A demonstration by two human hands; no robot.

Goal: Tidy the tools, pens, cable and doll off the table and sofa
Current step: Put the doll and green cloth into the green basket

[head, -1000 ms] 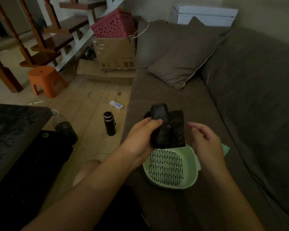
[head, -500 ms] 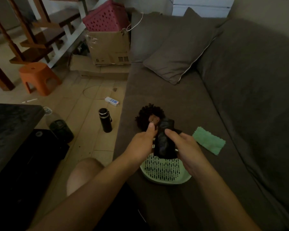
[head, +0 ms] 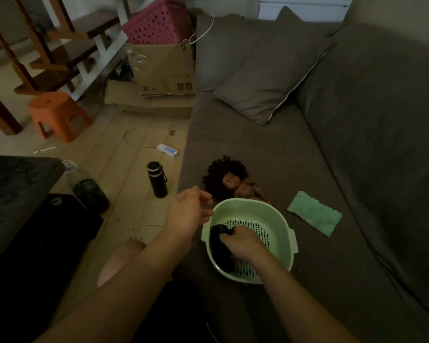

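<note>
A pale green perforated basket [head: 289, 233] sits on the brown sofa seat [head: 270, 157]. Inside it, against the left wall, lies a rolled black bundle [head: 219, 248]. My right hand [head: 243, 243] reaches into the basket and grips the bundle. My left hand [head: 191, 210] hovers just left of the basket rim, fingers loosely curled and holding nothing. A doll [head: 233, 180] with dark curly hair lies on the seat right behind the basket. What the black bundle is made of is too dark to tell.
A green cloth [head: 315, 212] lies on the seat right of the basket; a grey cushion [head: 270, 78] leans at the sofa's far end. On the floor stand a black flask [head: 157, 179], a dark bottle [head: 89, 191], a power strip [head: 168, 151] and an orange stool [head: 57, 113]. A dark table [head: 13, 194] is at left.
Both hands held the black bundle above the basket; now my right hand has lowered it into the basket and my left hand has let go and drawn aside to the left.
</note>
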